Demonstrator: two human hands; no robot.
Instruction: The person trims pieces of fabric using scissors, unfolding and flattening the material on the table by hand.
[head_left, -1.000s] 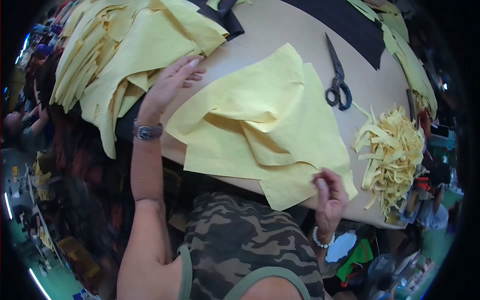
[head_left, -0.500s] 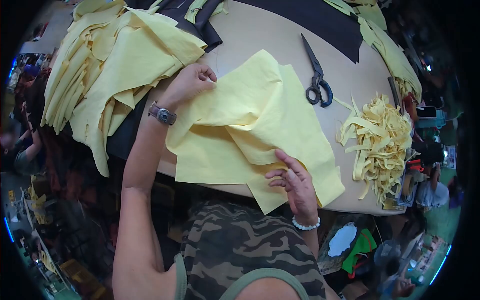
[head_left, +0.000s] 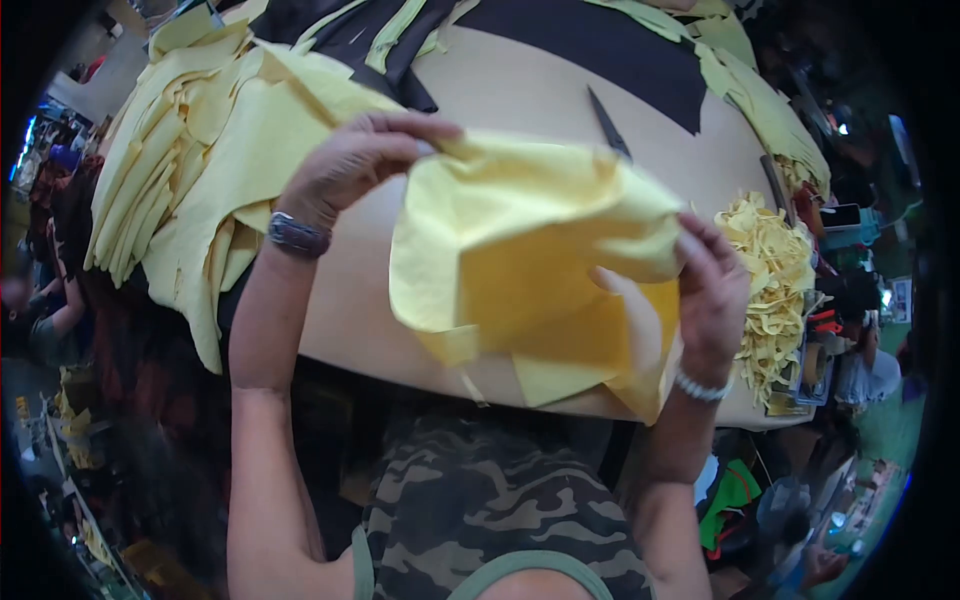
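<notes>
A piece of yellow fabric (head_left: pixel 540 250) is lifted off the tabletop and stretched between both hands, its lower part folded and hanging. My left hand (head_left: pixel 365 160) pinches its upper left corner between thumb and fingers. At the right edge my right hand (head_left: pixel 715 290) is closed on the cloth, slightly smeared by motion. Behind the raised fabric, the blade of the black scissors (head_left: pixel 607 122) shows; their handles are hidden. To the left of my left hand lies a stack of yellow fabric pieces (head_left: pixel 190 150), draped over the table edge.
The beige tabletop (head_left: pixel 500 80) carries a dark fabric sheet (head_left: pixel 600 50) at the back. A heap of yellow strips (head_left: pixel 775 290) lies at the right edge, near more yellow cloth (head_left: pixel 765 115). A person's arm (head_left: pixel 68 300) is visible at far left.
The yellow fabric has come up off the table and its near part is raised. My right hand has moved right and up and closed on its edge. The scissors' handles are now covered.
</notes>
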